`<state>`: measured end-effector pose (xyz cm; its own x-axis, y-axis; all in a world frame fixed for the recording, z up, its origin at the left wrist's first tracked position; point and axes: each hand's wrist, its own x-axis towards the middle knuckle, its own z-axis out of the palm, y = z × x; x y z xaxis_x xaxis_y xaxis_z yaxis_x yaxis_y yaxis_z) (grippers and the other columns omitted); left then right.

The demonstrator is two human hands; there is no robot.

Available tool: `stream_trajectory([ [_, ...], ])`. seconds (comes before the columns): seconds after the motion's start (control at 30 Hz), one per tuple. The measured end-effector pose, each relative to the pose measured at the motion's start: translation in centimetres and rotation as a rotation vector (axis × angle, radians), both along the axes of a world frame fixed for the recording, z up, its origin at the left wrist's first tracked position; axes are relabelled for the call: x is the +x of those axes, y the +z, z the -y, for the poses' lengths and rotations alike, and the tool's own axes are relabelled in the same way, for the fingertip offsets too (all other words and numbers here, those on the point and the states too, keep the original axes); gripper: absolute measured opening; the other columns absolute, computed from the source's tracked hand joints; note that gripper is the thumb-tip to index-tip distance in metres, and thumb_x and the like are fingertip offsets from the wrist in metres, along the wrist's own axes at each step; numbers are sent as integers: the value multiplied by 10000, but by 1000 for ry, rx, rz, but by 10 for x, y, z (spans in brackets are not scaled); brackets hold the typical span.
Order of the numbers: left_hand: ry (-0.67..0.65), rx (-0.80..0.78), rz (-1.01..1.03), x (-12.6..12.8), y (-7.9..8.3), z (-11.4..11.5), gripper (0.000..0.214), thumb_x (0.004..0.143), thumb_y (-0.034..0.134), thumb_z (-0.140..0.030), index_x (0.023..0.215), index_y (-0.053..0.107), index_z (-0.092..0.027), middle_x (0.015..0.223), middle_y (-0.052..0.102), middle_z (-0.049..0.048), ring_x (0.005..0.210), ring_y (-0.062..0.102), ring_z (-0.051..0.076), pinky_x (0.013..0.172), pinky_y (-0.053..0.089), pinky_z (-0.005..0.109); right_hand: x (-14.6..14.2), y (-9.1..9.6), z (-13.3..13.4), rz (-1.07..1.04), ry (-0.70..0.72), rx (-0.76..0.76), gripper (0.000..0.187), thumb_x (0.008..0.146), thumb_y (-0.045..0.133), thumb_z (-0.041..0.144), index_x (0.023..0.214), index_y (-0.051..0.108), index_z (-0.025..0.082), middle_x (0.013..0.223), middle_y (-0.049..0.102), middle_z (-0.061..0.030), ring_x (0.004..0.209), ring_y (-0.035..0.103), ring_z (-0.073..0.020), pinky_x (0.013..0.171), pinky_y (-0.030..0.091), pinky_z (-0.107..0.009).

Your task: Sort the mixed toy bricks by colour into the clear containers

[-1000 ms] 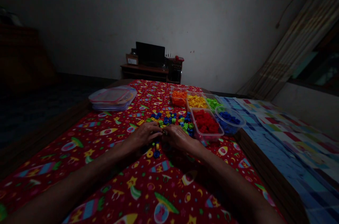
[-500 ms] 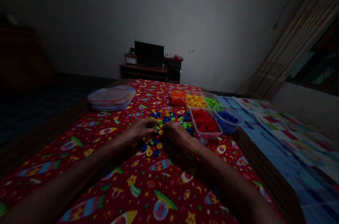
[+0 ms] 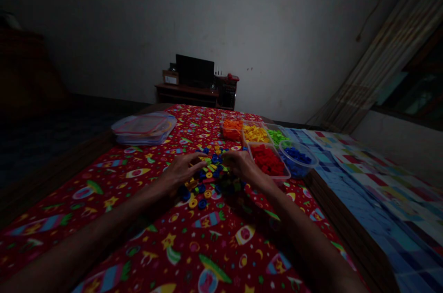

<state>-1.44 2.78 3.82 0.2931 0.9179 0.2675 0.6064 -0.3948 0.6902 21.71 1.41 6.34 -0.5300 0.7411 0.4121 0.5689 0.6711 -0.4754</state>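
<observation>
A loose pile of small toy building pieces (image 3: 209, 175) in blue, yellow and green lies on the red patterned cloth (image 3: 145, 247). At the pile's left side, my left hand (image 3: 183, 168) is open, its thumb and fingers apart over the pieces. My right hand (image 3: 242, 164) is over the pile's right side, fingers bent and pressed together; whatever is in them is hidden. Just beyond it stands a clear box of red pieces (image 3: 267, 160). Yellow wheel-like rings (image 3: 193, 203) and blue ones (image 3: 202, 204) lie at the pile's near edge.
Clear tubs hold orange pieces (image 3: 232, 128), yellow pieces (image 3: 256, 134), green pieces (image 3: 277, 136) and blue pieces (image 3: 296, 155). Stacked lids (image 3: 144, 128) lie at the left. A wooden edge (image 3: 341, 219) borders the cloth on the right. A monitor (image 3: 194, 70) stands at the wall.
My right hand has moved right, away from my left, uncovering the middle of the pile. My left hand stays about where it was, its fingers a little more stretched.
</observation>
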Motion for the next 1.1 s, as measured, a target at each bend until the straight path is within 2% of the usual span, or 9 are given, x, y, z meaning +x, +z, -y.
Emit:
stream_trajectory([
  [0.1, 74, 124, -55, -18, 0, -13, 446, 797, 464, -529, 1007, 680, -200, 1016, 712, 83, 910, 656, 249, 781, 514, 333, 41, 24, -22, 9, -246, 54, 247, 781, 506, 89, 910, 716, 112, 730, 657, -38, 646, 555, -121, 598, 382, -205],
  [0.23, 205, 164, -103, -38, -18, -32, 452, 804, 399, -487, 1006, 672, -188, 1071, 691, 113, 953, 647, 267, 811, 516, 361, 103, 51, -68, 123, -607, 51, 250, 775, 577, 119, 974, 728, 109, 791, 701, -76, 652, 611, -125, 640, 424, -209],
  [0.33, 269, 178, -147, -46, -35, -41, 486, 796, 370, -488, 1012, 662, -166, 1075, 684, 133, 984, 638, 282, 855, 504, 385, 141, 62, -103, 284, -797, -23, 261, 806, 559, 129, 1004, 726, 100, 797, 718, -92, 650, 640, -127, 645, 441, -197],
  [0.43, 262, 216, -164, -47, -47, -44, 510, 808, 333, -508, 1005, 650, -161, 1064, 684, 132, 1000, 627, 278, 898, 485, 397, 166, 64, -130, 409, -899, -83, 245, 813, 550, 125, 964, 741, 101, 728, 718, -86, 640, 651, -137, 619, 447, -189],
  [0.57, 255, 234, -171, -48, -51, -43, 523, 847, 272, -513, 1029, 627, -176, 1050, 684, 105, 978, 629, 254, 885, 493, 380, 177, 61, -148, 466, -914, -124, 177, 779, 616, 150, 866, 758, 90, 657, 701, -100, 605, 650, -160, 577, 444, -200],
  [0.67, 243, 239, -180, -49, -51, -42, 515, 868, 253, -500, 1057, 607, -177, 1054, 677, 101, 981, 626, 246, 890, 489, 373, 176, 61, -149, 486, -924, -84, 216, 807, 586, 173, 915, 750, 83, 838, 720, -159, 768, 672, -205, 616, 444, -212],
  [0.8, 205, 253, -194, -49, -53, -40, 499, 878, 255, -490, 1069, 596, -179, 1068, 665, 102, 1002, 616, 245, 911, 476, 376, 171, 66, -143, 492, -866, -56, 322, 827, 501, 127, 1069, 706, 77, 1001, 703, -169, 898, 657, -210, 646, 437, -200],
  [0.97, 202, 246, -192, -49, -54, -40, 500, 881, 247, -486, 1043, 601, -172, 1058, 659, 108, 998, 615, 245, 911, 471, 365, 167, 70, -136, 526, -725, -199, 315, 687, 568, 11, 932, 747, 95, 846, 728, -97, 735, 662, -151, 602, 445, -165],
  [1.1, 184, 240, -171, -49, -55, -40, 497, 889, 251, -492, 1028, 609, -178, 1044, 656, 105, 987, 612, 243, 914, 463, 371, 165, 61, -143, 513, -670, -297, 254, 682, 583, 16, 818, 758, 140, 732, 721, -47, 600, 640, -115, 576, 484, -180],
])
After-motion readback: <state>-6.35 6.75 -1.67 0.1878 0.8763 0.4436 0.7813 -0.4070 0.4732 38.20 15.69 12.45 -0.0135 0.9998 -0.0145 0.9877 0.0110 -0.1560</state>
